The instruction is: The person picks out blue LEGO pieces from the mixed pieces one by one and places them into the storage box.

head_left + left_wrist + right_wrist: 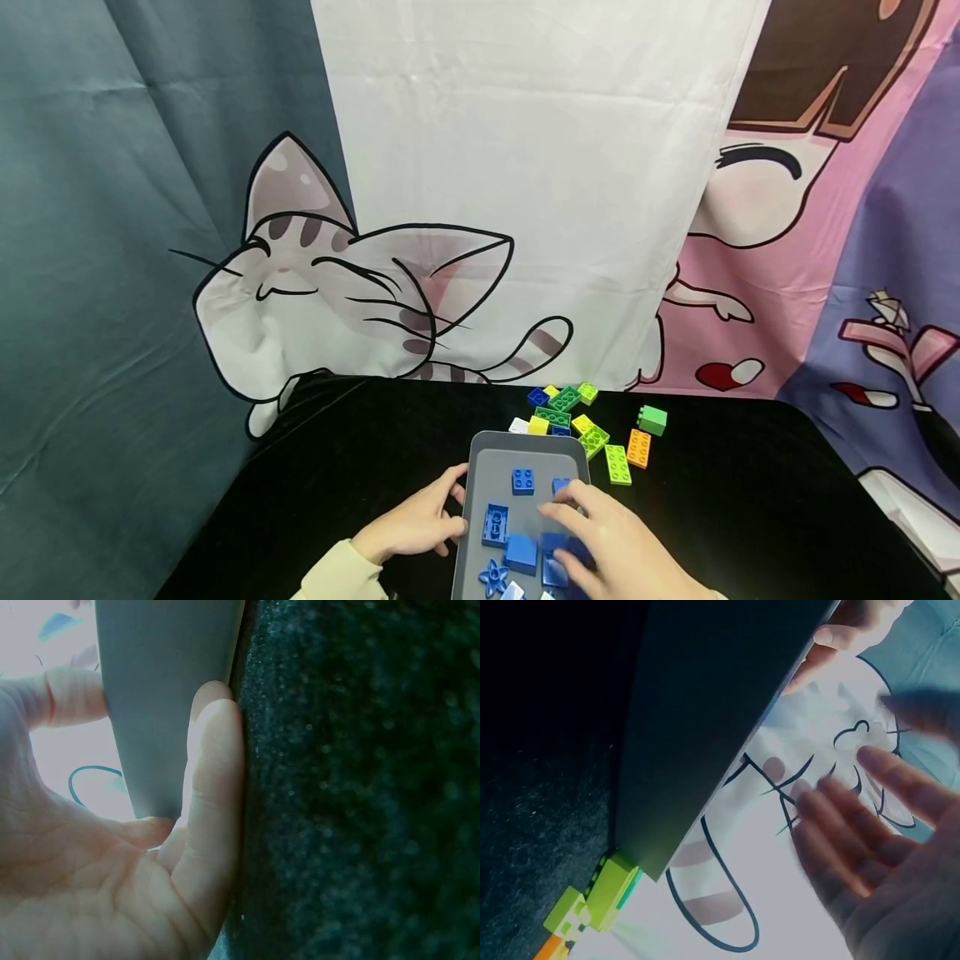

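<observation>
A grey tray (528,444) lies on the black cloth, holding a small blue brick (522,481), an upturned blue brick (495,525), a smooth blue block (521,553), a blue flower piece (493,577) and other blue pieces. My left hand (416,521) grips the tray's left side; the left wrist view shows fingers (214,772) along its outer wall. Over the tray's right half hovers my right hand (611,542), fingers spread and loosely bent. Nothing shows between them in the right wrist view. This hand partly hides the blue bricks (553,571) beneath it.
Beyond the tray lies a loose group of bricks, among them a dark green one (552,417) and a yellow one (537,426). To its right are a lime brick (618,464), an orange brick (638,448) and a green brick (652,420). A printed curtain (555,183) hangs behind.
</observation>
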A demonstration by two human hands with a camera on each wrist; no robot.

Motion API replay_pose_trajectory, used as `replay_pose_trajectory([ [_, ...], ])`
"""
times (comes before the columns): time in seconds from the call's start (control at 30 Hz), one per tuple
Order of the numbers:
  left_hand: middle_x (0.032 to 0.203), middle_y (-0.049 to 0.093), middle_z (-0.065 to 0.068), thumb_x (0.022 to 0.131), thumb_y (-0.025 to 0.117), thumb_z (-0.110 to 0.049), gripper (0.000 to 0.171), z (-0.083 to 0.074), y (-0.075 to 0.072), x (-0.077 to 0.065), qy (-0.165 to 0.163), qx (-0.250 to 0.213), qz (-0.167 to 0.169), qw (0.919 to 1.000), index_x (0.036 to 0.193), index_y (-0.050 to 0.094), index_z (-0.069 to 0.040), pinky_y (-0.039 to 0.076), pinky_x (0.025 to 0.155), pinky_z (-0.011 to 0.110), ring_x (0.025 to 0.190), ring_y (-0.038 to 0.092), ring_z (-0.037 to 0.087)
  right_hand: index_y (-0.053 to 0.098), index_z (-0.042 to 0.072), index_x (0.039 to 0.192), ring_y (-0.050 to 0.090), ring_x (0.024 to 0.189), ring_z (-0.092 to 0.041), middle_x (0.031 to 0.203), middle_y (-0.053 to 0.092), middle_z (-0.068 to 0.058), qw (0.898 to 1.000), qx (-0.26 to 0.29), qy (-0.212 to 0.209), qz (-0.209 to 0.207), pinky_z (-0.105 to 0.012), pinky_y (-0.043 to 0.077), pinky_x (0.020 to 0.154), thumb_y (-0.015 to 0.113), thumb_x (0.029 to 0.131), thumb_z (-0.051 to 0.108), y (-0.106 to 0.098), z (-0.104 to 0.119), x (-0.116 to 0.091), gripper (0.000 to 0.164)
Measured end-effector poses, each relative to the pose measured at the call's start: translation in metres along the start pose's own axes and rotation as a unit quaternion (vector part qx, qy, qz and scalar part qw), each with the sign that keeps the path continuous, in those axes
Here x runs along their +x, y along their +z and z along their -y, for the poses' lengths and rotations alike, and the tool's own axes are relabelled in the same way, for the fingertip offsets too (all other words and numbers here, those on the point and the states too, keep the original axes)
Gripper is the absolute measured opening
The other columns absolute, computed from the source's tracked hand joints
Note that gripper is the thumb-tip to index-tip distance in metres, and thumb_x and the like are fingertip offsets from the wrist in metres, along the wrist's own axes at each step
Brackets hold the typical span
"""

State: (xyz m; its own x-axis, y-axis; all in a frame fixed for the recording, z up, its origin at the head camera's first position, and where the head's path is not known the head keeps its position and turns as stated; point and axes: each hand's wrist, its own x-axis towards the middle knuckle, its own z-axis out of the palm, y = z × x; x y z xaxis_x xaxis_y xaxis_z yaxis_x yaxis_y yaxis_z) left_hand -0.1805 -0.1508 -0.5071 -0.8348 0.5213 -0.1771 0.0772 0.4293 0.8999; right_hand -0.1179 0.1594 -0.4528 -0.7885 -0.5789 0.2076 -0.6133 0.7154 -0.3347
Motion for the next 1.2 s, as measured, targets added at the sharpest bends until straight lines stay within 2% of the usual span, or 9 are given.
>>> replay_pose_trajectory([
  [0.13, 0.116, 0.050, 0.011, 0.084, 0.062, -0.018, 0.085, 0.000, -0.001, 0.000, -0.001, -0.003, 0.001, 1.0000, 0.159, 0.022, -0.010, 0.056, 0.056, 0.038, 0.070, 0.068, 0.022, 0.039, 0.042, 0.151, 0.045, 0.132, -0.023, 0.156, 0.036, 0.004, 0.998, -0.022, 0.038, 0.042, -0.057, 0.047, 0.097, 0.050, 0.085, 0.071, 0.002, 0.000, -0.006, 0.073],
  [0.27, 0.117, 0.049, 0.011, 0.084, 0.062, -0.018, 0.085, 0.000, -0.001, 0.000, -0.003, -0.002, 0.002, 1.0000, 0.159, 0.022, -0.011, 0.056, 0.056, 0.038, 0.070, 0.068, 0.022, 0.033, 0.043, 0.154, 0.041, 0.137, -0.022, 0.161, 0.029, 0.005, 0.999, -0.029, 0.039, 0.011, -0.057, 0.045, 0.099, 0.053, 0.083, 0.072, 0.007, -0.006, -0.014, 0.080],
  [0.5, 0.117, 0.049, 0.010, 0.084, 0.062, -0.018, 0.085, 0.000, -0.001, -0.001, -0.007, -0.002, 0.005, 1.0000, 0.159, 0.021, -0.011, 0.056, 0.057, 0.037, 0.071, 0.068, 0.022, 0.036, 0.042, 0.153, 0.045, 0.131, -0.021, 0.157, 0.037, 0.001, 0.997, -0.030, 0.066, -0.027, -0.058, 0.048, 0.095, 0.056, 0.080, 0.072, 0.012, -0.017, -0.026, 0.081],
  [0.67, 0.117, 0.049, 0.011, 0.084, 0.062, -0.018, 0.085, -0.001, -0.002, -0.001, -0.010, -0.004, 0.005, 0.9999, 0.159, 0.021, -0.011, 0.056, 0.057, 0.038, 0.072, 0.068, 0.022, 0.050, 0.026, 0.147, 0.050, 0.125, -0.022, 0.150, 0.044, 0.001, 0.992, -0.026, 0.114, -0.040, -0.056, 0.049, 0.094, 0.057, 0.081, 0.072, 0.014, -0.024, -0.030, 0.081],
  [0.83, 0.116, 0.050, 0.011, 0.083, 0.062, -0.019, 0.086, -0.003, -0.003, 0.000, -0.007, 0.002, -0.004, 1.0000, 0.158, 0.022, -0.012, 0.056, 0.056, 0.038, 0.072, 0.069, 0.020, 0.052, 0.019, 0.142, 0.053, 0.114, -0.013, 0.136, 0.052, 0.004, 0.981, 0.013, 0.194, -0.017, -0.043, 0.053, 0.092, 0.056, 0.081, 0.073, 0.015, -0.029, -0.028, 0.082],
  [0.93, 0.115, 0.051, 0.010, 0.082, 0.063, -0.019, 0.086, -0.005, -0.005, 0.002, 0.007, 0.033, -0.029, 0.9990, 0.158, 0.023, -0.009, 0.055, 0.056, 0.036, 0.070, 0.067, 0.018, 0.052, 0.018, 0.140, 0.054, 0.106, -0.010, 0.126, 0.054, 0.005, 0.969, 0.065, 0.238, 0.003, -0.036, 0.054, 0.088, 0.059, 0.082, 0.068, 0.014, -0.034, -0.026, 0.077],
  [1.03, 0.113, 0.053, 0.006, 0.081, 0.064, -0.023, 0.082, -0.010, -0.010, 0.006, 0.036, 0.125, -0.093, 0.9872, 0.154, 0.031, -0.007, 0.054, 0.064, 0.030, 0.078, 0.063, 0.011, 0.052, 0.016, 0.138, 0.055, 0.099, -0.010, 0.116, 0.058, 0.004, 0.957, 0.117, 0.264, 0.018, -0.032, 0.053, 0.082, 0.063, 0.083, 0.061, 0.013, -0.040, -0.025, 0.072],
  [1.13, 0.114, 0.053, 0.000, 0.081, 0.064, -0.027, 0.074, -0.019, -0.015, 0.012, 0.058, 0.221, -0.168, 0.9589, 0.149, 0.042, -0.010, 0.050, 0.074, 0.028, 0.093, 0.057, 0.008, 0.053, 0.012, 0.137, 0.054, 0.089, -0.010, 0.105, 0.059, 0.004, 0.949, 0.158, 0.272, 0.036, -0.028, 0.051, 0.075, 0.064, 0.086, 0.055, 0.013, -0.046, -0.025, 0.068],
  [1.2, 0.115, 0.053, -0.002, 0.082, 0.064, -0.029, 0.070, -0.027, -0.019, 0.017, 0.070, 0.260, -0.203, 0.9413, 0.147, 0.047, -0.013, 0.048, 0.079, 0.029, 0.099, 0.054, 0.009, 0.053, 0.008, 0.137, 0.054, 0.082, -0.010, 0.097, 0.059, 0.003, 0.944, 0.184, 0.269, 0.053, -0.027, 0.049, 0.069, 0.062, 0.089, 0.052, 0.014, -0.050, -0.024, 0.066],
])
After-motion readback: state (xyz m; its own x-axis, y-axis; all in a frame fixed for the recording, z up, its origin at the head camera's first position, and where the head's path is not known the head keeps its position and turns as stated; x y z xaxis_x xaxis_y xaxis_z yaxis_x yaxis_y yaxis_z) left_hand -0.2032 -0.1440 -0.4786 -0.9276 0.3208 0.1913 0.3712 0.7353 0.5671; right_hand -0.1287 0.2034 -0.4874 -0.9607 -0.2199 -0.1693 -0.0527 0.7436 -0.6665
